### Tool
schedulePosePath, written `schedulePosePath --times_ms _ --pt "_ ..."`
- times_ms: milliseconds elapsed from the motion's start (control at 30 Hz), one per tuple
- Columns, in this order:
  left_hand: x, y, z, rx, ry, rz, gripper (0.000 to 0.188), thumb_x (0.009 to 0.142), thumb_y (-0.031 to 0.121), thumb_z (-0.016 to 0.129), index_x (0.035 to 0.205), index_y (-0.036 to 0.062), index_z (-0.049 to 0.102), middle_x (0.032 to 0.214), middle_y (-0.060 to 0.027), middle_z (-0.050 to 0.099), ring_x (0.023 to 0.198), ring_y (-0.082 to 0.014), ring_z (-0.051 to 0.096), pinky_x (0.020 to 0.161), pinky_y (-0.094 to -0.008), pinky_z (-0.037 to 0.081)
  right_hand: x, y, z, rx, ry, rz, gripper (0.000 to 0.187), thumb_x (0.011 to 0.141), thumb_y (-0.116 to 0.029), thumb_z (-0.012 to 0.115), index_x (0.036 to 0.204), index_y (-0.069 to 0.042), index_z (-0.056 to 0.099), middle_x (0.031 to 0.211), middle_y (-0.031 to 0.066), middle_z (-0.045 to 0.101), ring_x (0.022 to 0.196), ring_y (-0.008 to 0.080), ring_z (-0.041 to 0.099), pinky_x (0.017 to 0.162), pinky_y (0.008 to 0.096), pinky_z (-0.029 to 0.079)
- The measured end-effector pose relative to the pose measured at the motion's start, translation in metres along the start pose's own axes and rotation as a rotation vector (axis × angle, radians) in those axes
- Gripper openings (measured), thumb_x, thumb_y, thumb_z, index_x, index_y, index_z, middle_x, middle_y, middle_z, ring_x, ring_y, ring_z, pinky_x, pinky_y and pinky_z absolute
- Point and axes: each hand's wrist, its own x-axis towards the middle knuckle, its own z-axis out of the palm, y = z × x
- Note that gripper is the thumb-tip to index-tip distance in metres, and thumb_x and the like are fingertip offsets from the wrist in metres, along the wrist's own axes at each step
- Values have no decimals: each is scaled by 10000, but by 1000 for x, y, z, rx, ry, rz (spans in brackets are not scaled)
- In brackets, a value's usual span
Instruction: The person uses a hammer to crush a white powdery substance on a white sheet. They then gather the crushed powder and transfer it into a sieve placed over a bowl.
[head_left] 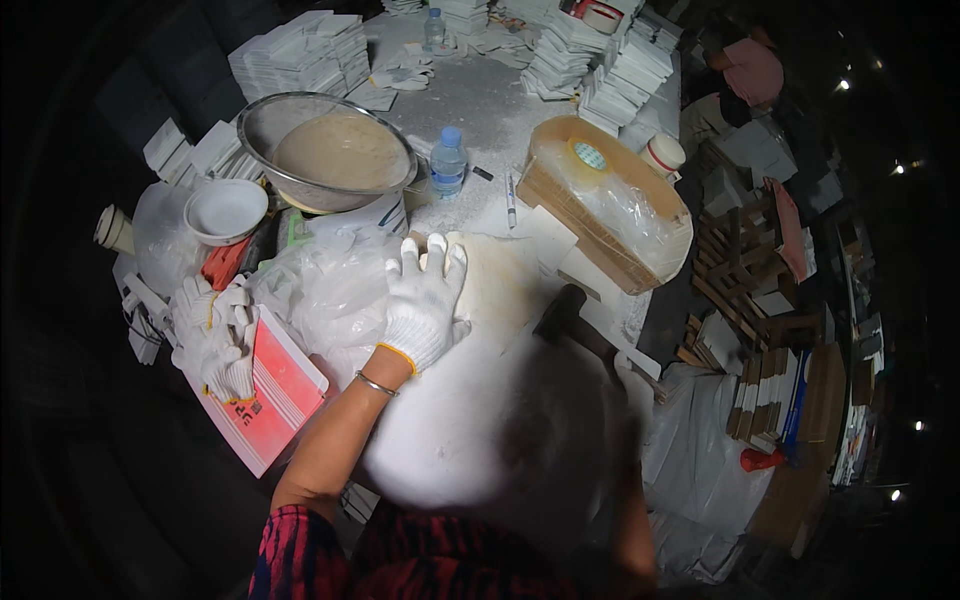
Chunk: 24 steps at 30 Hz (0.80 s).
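Note:
My left hand (425, 305), in a white knitted glove with a yellow cuff edge, lies with fingers spread on the left side of a pale cream sheet-like piece (492, 272). Nothing shows in its grasp. To the right, a dark hammer (566, 308) has its head near the right edge of that piece, handle slanting down toward me. My right hand (622, 395) is at the handle, dark and blurred, so single fingers do not show. A white rounded surface (430, 440) spreads in front of me, partly in deep shadow.
A metal basin (250, 150) of beige material, a white bowl (225, 212), clear plastic bags (330, 275) and spare gloves (215, 335) lie left. Beyond stand a water bottle (448, 162), a marker (511, 200), a cardboard box (560, 215) and stacked white tiles (300, 55). A person (750, 75) bends far right.

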Motion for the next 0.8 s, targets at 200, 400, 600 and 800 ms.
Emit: schedulePosePath --times_ms 200,400,600,800 --pt "4 -37 44 -533 161 81 1159 699 376 879 1582 -22 244 1619 -343 234 1483 -538 286 1207 -505 362 -15 35 51 313 -108 -330 319 1058 -186 602 1296 22 644 1278 126 681 1220 290 631 1017 368 505" --pt "15 -28 59 -594 246 95 1195 642 293 927 1584 -25 265 1641 -318 221 1509 -490 272 1229 -452 336 -43 24 79 885 -391 -46 399 1036 -248 635 1325 28 627 1324 132 660 1277 246 582 1070 364 452" --pt "15 -12 67 -592 253 15 1224 636 277 937 1595 -34 241 1663 -304 181 1537 -455 236 1262 -467 280 -25 -56 41 733 -661 83 294 1015 -166 667 1257 -4 711 1356 134 674 1331 243 564 1174 398 399" --pt "16 16 68 -595 308 -54 1198 624 314 937 1565 -32 281 1626 -317 236 1485 -501 295 1236 -476 317 -46 -36 23 642 -492 50 330 1026 -196 640 1285 1 693 1369 138 666 1368 252 532 1176 387 381"
